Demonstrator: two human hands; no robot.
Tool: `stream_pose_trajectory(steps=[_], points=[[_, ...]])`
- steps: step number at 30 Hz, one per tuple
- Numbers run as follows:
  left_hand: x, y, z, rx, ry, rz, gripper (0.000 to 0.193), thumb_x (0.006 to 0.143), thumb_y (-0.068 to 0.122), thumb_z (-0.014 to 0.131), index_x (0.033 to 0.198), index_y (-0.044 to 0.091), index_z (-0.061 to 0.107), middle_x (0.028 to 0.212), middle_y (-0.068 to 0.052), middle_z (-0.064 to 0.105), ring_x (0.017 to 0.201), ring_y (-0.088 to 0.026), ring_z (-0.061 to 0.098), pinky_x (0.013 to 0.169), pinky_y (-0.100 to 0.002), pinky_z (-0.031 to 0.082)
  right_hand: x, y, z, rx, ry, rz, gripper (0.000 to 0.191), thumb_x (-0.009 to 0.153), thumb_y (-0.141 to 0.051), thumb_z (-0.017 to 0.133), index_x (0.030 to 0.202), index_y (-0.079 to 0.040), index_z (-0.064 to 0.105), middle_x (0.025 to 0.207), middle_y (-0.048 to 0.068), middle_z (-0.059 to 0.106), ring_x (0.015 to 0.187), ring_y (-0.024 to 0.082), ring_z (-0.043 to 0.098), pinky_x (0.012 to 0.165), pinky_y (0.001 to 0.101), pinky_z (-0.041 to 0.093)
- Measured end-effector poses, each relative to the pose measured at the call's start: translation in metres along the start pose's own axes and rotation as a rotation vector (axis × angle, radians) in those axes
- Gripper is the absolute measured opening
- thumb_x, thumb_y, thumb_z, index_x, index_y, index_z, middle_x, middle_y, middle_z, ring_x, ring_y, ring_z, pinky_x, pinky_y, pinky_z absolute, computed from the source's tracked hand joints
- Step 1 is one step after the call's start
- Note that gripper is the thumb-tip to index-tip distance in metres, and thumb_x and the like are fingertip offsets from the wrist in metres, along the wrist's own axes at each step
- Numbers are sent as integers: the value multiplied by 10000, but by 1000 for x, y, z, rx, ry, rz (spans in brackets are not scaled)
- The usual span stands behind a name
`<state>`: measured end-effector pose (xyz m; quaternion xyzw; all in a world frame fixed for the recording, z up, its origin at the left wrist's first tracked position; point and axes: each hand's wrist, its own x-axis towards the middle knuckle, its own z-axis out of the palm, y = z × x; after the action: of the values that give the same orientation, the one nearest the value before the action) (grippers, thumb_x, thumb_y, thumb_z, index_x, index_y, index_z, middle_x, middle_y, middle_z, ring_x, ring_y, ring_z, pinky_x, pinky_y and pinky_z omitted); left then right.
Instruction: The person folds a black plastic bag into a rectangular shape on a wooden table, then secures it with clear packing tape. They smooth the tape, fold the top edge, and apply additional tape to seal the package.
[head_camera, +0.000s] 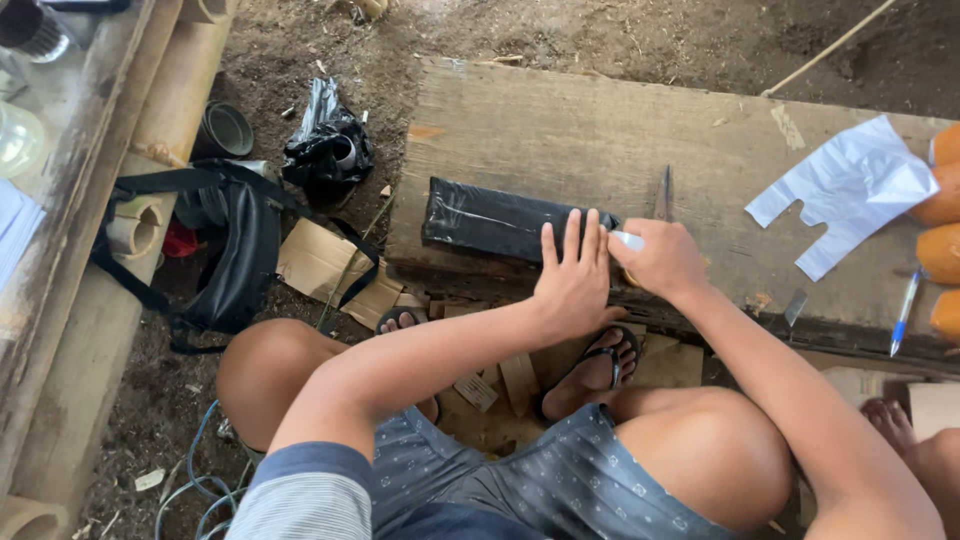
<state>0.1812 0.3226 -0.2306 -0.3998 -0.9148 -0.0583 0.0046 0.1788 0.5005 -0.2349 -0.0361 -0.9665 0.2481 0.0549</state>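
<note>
Black plastic wraps a flat rectangular packet (495, 220) that lies on the thick weathered wooden plank (620, 130) serving as the desk, near its front edge. The left hand (573, 280) lies flat on the packet's right end, fingers spread wide, pressing it down. The right hand (665, 260) is closed around a small white-tipped object (628, 239), kind not discernible, held just beside the left fingertips. Both forearms reach forward over bent knees.

Hazards, as judged: a dark narrow blade (664, 195) stands just behind the right hand; a backward wrist movement could contact it. The glossy plastic may slip under the palm if pressure lapses. A white plastic carrier bag (845, 190) and a blue pen (905, 312) lie well apart to the right.
</note>
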Motion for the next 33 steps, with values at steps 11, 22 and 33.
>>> stream_pose_trajectory(steps=[11, 22, 33], points=[[8, -82, -34, -77, -70, 184, 1241, 829, 925, 329, 1614, -4, 81, 1702, -227, 128, 1587, -381, 97, 1279, -517, 92, 2, 3, -7, 12, -97, -21, 392, 897, -453, 664, 830, -70, 712, 815, 225, 684, 812, 444, 661, 718, 516, 525], [-19, -166, -53, -234, -111, -658, 1238, 832, 904, 185, 1616, 0, -133, 1679, -229, -194, 1525, -411, -208, 1192, -644, -108, 2, -1, 2, 15, -121, 14, 406, 900, -468, 647, 866, -75, 741, 877, 225, 712, 863, 451, 670, 780, 522, 532], [52, -59, -28, -59, -171, 283, 1396, 630, 536, 916, 1676, 274, 29, 1431, -194, 540, 1330, -421, 507, 1108, -603, 358, 10, 13, 5, 39, -157, 80, 405, 892, -428, 711, 850, -25, 704, 809, 241, 687, 826, 448, 658, 715, 531, 507]])
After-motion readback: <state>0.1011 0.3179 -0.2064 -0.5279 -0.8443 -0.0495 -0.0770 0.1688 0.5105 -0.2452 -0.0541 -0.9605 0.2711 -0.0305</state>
